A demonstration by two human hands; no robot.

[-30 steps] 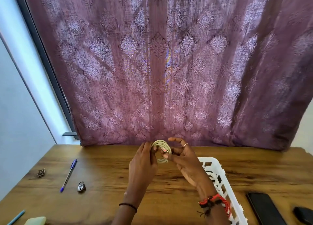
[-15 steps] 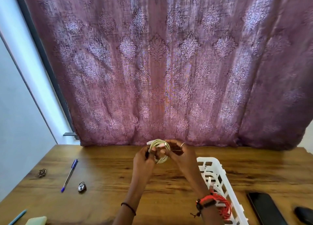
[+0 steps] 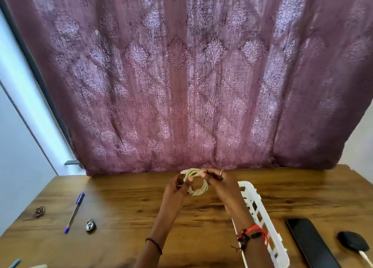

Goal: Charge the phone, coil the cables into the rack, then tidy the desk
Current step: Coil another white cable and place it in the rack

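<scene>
Both hands raised over brown wooden surface [image 3: 131,207], cream-white coiled cable [image 3: 196,187] held between them, clear of the wood. Left hand [image 3: 177,189]: fingers clamped on coil's 9 o'clock side, pinning loops so they can't spring open. Right hand [image 3: 220,185]: fingers pinched on strand at coil's 1 o'clock, likely tucking loose end. White slotted plastic rack [image 3: 260,213] lies at 4 o'clock of coil, handy for drop-in. Flat black phone [image 3: 310,245] further out at 4 o'clock, beside rack

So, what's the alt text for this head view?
Left hand and right hand hold a coiled cream cable over a brown wooden desk, beside a white plastic rack. A black phone lies right, a blue pen left.
</scene>
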